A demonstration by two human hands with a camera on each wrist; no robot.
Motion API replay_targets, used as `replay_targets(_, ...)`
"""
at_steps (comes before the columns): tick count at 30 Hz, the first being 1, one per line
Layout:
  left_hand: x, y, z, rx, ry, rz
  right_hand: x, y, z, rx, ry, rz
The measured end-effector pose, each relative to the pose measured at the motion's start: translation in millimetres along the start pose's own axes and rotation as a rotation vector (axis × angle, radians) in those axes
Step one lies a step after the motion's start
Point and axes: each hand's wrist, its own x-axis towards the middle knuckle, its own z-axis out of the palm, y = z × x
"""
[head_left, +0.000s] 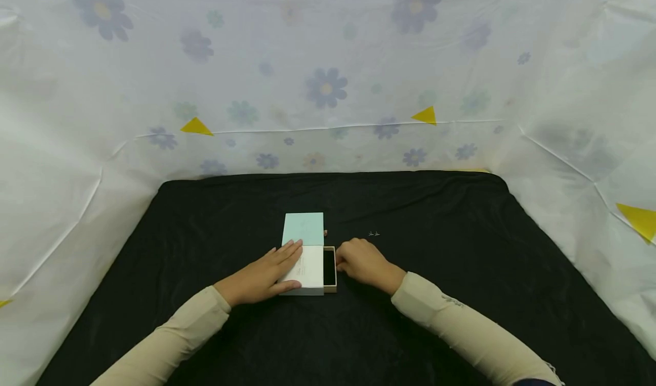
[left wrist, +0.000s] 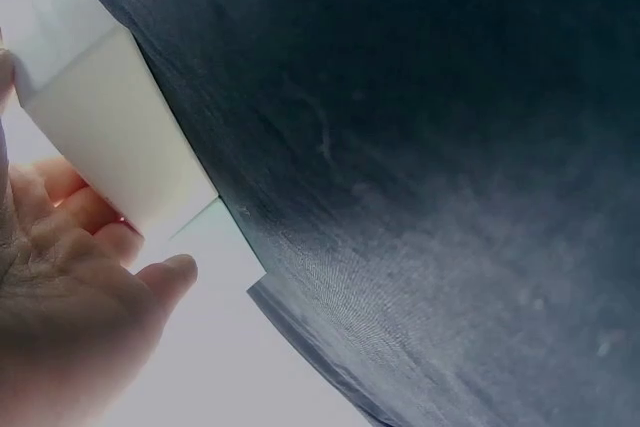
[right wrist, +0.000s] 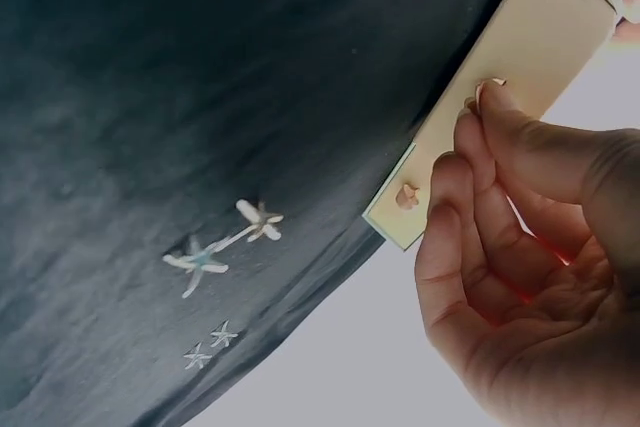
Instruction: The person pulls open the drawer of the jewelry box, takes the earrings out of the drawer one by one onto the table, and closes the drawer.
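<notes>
A white drawer box (head_left: 310, 272) lies on the black cloth, its cream drawer (head_left: 330, 289) partly out to the right and dark inside. My left hand (head_left: 271, 269) rests on the white lid, fingers stretched across it and thumb near the front edge. At the drawer's outer face, my right hand (head_left: 361, 261) pinches a small pull tab (right wrist: 486, 93) between thumb and forefinger. Directly behind stands a mint-green box (head_left: 303, 228) with a similar tab (right wrist: 407, 197) on its right side. In the left wrist view, my left fingers lie beside the pale box (left wrist: 120, 137).
Small starfish-shaped pieces (head_left: 374, 234) lie on the black cloth (head_left: 435, 221) beyond my right hand. The right wrist view shows a larger starfish pair (right wrist: 198, 262) and a smaller one (right wrist: 222, 334). Behind the cloth rises a white flowered sheet (head_left: 287, 147).
</notes>
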Motion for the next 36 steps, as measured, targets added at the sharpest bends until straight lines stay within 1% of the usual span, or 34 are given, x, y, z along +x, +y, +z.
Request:
replay_targets(9,-1.0,0.3,-2.2,0.002,-0.006,0.006,8.1,-7.1,3.5,-0.001,-0.015,0.003)
replay_targets(14,-1.2,0.6,-2.6,0.012,-0.011,0.001,12.1,-12.0,7.1,-0.009,-0.028,-0.010)
replay_targets(19,-0.6,1.4,-2.3,0.001,-0.011,0.012,15.3,-15.1,9.7,-0.019,-0.027,-0.015)
replay_targets(23,-0.2,1.4,-2.0,0.005,-0.012,0.010,16.0,-15.2,11.4,-0.019,-0.023,-0.013)
replay_targets(30,1.0,1.1,-1.5,0.040,-0.021,0.004,15.5,-13.7,12.2,-0.003,-0.022,-0.015)
replay_targets(36,0.9,3.0,-2.0,0.043,-0.027,-0.001,13.6,-12.8,12.8,-0.004,-0.018,-0.041)
